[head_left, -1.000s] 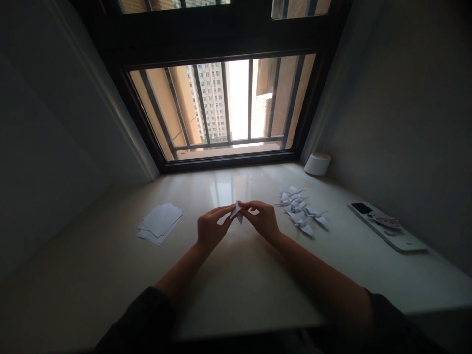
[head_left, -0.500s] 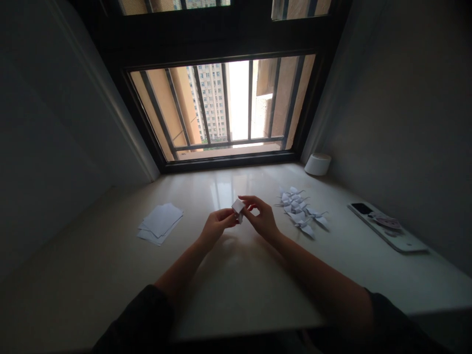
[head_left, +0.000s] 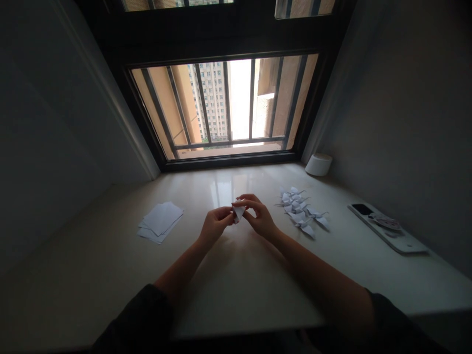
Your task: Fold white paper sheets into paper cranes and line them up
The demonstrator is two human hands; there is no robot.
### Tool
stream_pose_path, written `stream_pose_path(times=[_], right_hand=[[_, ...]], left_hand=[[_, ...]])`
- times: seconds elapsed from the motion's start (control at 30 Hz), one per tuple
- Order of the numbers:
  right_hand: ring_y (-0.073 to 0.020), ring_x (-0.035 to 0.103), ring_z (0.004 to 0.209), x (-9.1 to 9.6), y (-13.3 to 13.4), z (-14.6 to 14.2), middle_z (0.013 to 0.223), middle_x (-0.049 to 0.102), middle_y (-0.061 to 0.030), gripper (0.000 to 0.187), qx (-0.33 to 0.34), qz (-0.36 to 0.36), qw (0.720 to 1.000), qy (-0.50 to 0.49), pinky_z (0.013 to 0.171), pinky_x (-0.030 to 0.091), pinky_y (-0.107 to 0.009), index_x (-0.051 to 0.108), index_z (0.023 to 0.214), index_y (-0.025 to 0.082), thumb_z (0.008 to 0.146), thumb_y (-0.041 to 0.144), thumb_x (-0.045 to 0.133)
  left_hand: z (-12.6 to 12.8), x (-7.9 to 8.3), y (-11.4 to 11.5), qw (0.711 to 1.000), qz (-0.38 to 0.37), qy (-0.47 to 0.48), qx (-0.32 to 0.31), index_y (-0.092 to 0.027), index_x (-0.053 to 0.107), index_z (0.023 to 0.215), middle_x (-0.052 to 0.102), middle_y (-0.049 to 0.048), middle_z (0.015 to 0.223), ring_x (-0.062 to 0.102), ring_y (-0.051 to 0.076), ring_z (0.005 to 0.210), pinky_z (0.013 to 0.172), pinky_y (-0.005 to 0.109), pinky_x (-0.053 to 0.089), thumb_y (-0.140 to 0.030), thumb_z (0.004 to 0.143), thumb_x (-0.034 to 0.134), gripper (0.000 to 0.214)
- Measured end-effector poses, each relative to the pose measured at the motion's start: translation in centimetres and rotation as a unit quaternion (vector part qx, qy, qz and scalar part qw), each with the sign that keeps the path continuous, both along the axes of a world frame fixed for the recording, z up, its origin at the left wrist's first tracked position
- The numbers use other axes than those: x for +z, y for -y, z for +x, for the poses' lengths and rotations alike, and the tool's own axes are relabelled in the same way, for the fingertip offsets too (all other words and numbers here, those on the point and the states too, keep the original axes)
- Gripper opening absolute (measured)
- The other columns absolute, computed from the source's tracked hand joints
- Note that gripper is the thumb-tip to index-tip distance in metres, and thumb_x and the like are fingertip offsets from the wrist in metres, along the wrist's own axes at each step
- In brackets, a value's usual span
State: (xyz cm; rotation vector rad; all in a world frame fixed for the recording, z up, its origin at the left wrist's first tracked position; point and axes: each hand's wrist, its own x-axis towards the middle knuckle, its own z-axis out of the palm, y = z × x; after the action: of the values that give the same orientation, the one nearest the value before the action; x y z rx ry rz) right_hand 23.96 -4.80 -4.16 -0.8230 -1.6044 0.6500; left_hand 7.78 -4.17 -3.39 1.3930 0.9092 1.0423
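Note:
A small folded white paper (head_left: 239,211) is pinched between my two hands above the middle of the pale sill. My left hand (head_left: 215,224) grips its left side between thumb and fingers. On the other side, my right hand (head_left: 261,216) has its fingertips over the top edge and its thumb lower down. The paper shows a pointed, triangular face; the fingers cover part of it. To the right of my hands lies a cluster of several folded paper cranes (head_left: 296,209). A loose stack of white paper sheets (head_left: 161,221) rests to the left.
A phone (head_left: 387,229) lies face down at the right by the wall. Near the window's right corner stands a small white round object (head_left: 318,164). The barred window (head_left: 228,160) rises behind the sill (head_left: 236,295), whose front edge is near me.
The paper's visible face has gone from a squarish shape to a downward-pointing triangle. My right fingers have shifted slightly over its top, and the view has moved a little.

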Motion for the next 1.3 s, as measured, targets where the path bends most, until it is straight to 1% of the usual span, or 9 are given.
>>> stream_pose_path(times=[0.13,0.37,0.5,0.6,0.77,0.9,1.07,1.17,1.3], right_hand=[[-0.0201,0.054,0.101,-0.2,-0.1,0.1,0.106,0.056,-0.0062,0.024,0.020,-0.026,0.999,0.002,0.082,0.047,-0.034,0.067,0.103,0.029,0.081,0.024,0.058],[-0.0198,0.057,0.096,-0.6,-0.5,0.2,0.103,0.060,-0.0051,0.025,0.058,-0.068,0.996,-0.021,0.076,0.050,-0.032,0.067,0.104,0.030,0.081,0.031,0.058],[-0.0203,0.059,0.093,-0.6,-0.6,0.4,0.102,0.063,-0.0056,0.024,0.032,-0.087,0.994,-0.063,0.074,0.050,-0.032,0.070,0.096,0.028,0.073,0.035,0.067],[-0.0212,0.062,0.090,-0.6,-0.7,0.5,0.097,0.066,-0.0063,0.025,0.002,-0.115,0.989,-0.096,0.073,0.051,-0.032,0.073,0.088,0.025,0.066,0.037,0.073],[-0.0235,0.066,0.082,-0.9,-0.9,0.5,0.087,0.072,-0.0062,0.033,0.035,-0.208,0.968,-0.140,0.079,0.051,-0.040,0.073,0.085,0.022,0.058,0.040,0.077],[-0.0246,0.066,0.083,-1.0,-1.1,0.6,0.081,0.073,-0.0056,0.033,0.033,-0.221,0.964,-0.145,0.087,0.047,-0.043,0.074,0.083,0.020,0.057,0.041,0.077],[-0.0244,0.067,0.085,-0.8,-1.0,0.8,0.083,0.073,-0.0060,0.029,0.037,-0.224,0.962,-0.151,0.085,0.048,-0.040,0.074,0.080,0.020,0.058,0.039,0.077],[-0.0229,0.067,0.081,-0.7,-0.9,0.8,0.081,0.073,-0.0058,0.027,0.052,-0.234,0.957,-0.161,0.080,0.050,-0.038,0.073,0.079,0.020,0.058,0.036,0.077],[-0.0190,0.066,0.070,-0.8,-1.0,0.8,0.075,0.073,-0.0055,0.028,0.038,-0.247,0.955,-0.161,0.070,0.051,-0.033,0.073,0.078,0.019,0.057,0.036,0.078]], left_hand=[[0.0,-0.1,-0.1,1.000,0.017,0.012,0.002,-0.013,0.070,0.090,0.068,0.0068,0.077,0.061,0.017,0.071,0.067,0.029,0.049,-0.035,0.070,0.068,0.030],[-0.1,-0.1,-0.1,1.000,0.024,0.016,-0.003,-0.014,0.070,0.091,0.068,0.0066,0.079,0.061,0.017,0.074,0.069,0.030,0.049,-0.036,0.070,0.067,0.031],[-0.2,-0.4,-0.2,0.999,-0.023,0.023,-0.001,-0.014,0.069,0.094,0.069,0.0072,0.082,0.062,0.017,0.076,0.071,0.030,0.049,-0.037,0.070,0.067,0.032],[-0.1,-0.6,-0.3,0.999,-0.031,0.028,0.002,-0.014,0.068,0.093,0.069,0.0075,0.082,0.063,0.017,0.076,0.071,0.029,0.049,-0.036,0.070,0.068,0.032],[0.1,-0.8,-0.2,1.000,-0.019,0.020,0.002,-0.014,0.068,0.086,0.070,0.0069,0.078,0.064,0.018,0.074,0.070,0.031,0.049,-0.039,0.068,0.069,0.031],[0.0,-0.6,-0.2,1.000,-0.023,0.002,-0.013,-0.014,0.064,0.091,0.070,0.0078,0.080,0.065,0.019,0.075,0.068,0.031,0.050,-0.039,0.068,0.070,0.034],[-0.5,-0.1,-0.5,0.998,0.052,-0.012,0.032,-0.018,0.061,0.103,0.070,0.0070,0.086,0.066,0.019,0.074,0.067,0.030,0.052,-0.037,0.067,0.071,0.043],[-0.7,-0.1,-0.7,0.993,0.098,-0.027,0.056,-0.017,0.069,0.090,0.071,0.0068,0.084,0.066,0.020,0.076,0.073,0.033,0.052,-0.037,0.068,0.070,0.030],[-0.7,-0.5,-0.9,0.991,0.106,-0.012,0.086,-0.017,0.071,0.081,0.071,0.0054,0.079,0.066,0.020,0.077,0.075,0.034,0.052,-0.035,0.068,0.070,0.023]])
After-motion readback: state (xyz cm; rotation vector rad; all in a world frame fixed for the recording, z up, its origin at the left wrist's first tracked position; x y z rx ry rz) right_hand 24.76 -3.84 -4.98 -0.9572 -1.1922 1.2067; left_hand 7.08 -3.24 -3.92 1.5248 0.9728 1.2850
